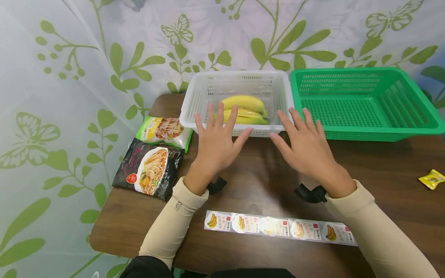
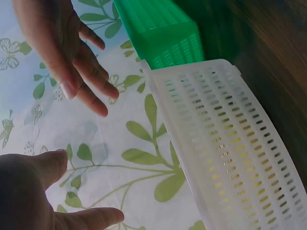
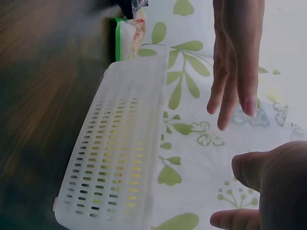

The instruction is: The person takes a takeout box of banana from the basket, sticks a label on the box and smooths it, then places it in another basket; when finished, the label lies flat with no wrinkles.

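Both hands hover over the front of the white basket (image 1: 201, 127), fingers spread and nothing held. My left hand (image 1: 215, 148) overlaps its near rim on the left; my right hand (image 1: 307, 150) is by its near right corner, beside the green basket (image 1: 368, 133). Yellow bananas (image 1: 245, 103) lie inside the white basket with clear plastic around them. From the left wrist, the left hand (image 2: 29, 191) appears apart from the basket wall (image 2: 225, 143). The right wrist view likewise has the right hand (image 3: 288, 177) clear of it.
Left of the white basket lie a green-edged food packet (image 1: 167, 129) and a black noodle packet (image 1: 149, 168). A strip of banana-picture labels (image 1: 247, 224) runs along the near part of the brown table (image 1: 257, 193). A small yellow packet (image 1: 432, 179) sits at the far right.
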A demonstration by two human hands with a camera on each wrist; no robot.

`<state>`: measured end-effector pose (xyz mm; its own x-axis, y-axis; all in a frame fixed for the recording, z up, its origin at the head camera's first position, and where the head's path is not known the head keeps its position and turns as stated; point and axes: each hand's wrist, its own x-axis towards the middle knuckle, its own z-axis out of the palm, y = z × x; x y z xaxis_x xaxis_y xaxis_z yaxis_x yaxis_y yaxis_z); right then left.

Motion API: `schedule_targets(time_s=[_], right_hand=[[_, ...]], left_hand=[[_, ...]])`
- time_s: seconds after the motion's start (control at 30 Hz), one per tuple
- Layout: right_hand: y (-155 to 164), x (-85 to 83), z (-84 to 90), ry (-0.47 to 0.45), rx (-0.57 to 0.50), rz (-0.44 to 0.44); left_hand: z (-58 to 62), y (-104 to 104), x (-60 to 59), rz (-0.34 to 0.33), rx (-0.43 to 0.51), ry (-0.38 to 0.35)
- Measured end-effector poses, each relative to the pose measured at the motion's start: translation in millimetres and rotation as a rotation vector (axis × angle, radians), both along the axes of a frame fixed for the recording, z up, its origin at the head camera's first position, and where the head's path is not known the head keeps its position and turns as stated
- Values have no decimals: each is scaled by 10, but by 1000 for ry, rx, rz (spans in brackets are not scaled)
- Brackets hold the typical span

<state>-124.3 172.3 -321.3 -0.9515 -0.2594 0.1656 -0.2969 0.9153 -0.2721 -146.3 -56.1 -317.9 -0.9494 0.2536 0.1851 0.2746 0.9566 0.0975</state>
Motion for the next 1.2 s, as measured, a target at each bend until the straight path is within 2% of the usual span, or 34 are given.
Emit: schedule_targets(time_s=[0.13,0.23,0.37,0.5,0.6,0.73,0.87,0.93,1.07,1.2], right_hand=[[-7,-76,15,46,-29,33],[-4,-131,45,70,-70,46],[25,-176,98,27,-123,9],[42,-218,99,-37,-165,-27],[61,-276,76,-30,-203,-19],[112,-422,58,-6,-311,33],[128,-607,56,-50,-397,67],[116,-688,69,-79,-380,55],[26,-801,95,-135,-264,-12],[-63,-888,141,-169,-145,-70]], left_hand=[[48,-139,-56,25,35,-4],[95,-306,-132,75,77,-16],[156,-558,-229,154,148,-39],[193,-806,-277,213,248,-43],[200,-994,-301,203,389,-61],[180,-1231,-350,155,630,-145],[105,-1409,-396,146,800,-220],[56,-1443,-429,144,830,-263],[-43,-1451,-498,154,826,-337],[-71,-1455,-549,157,807,-350]])
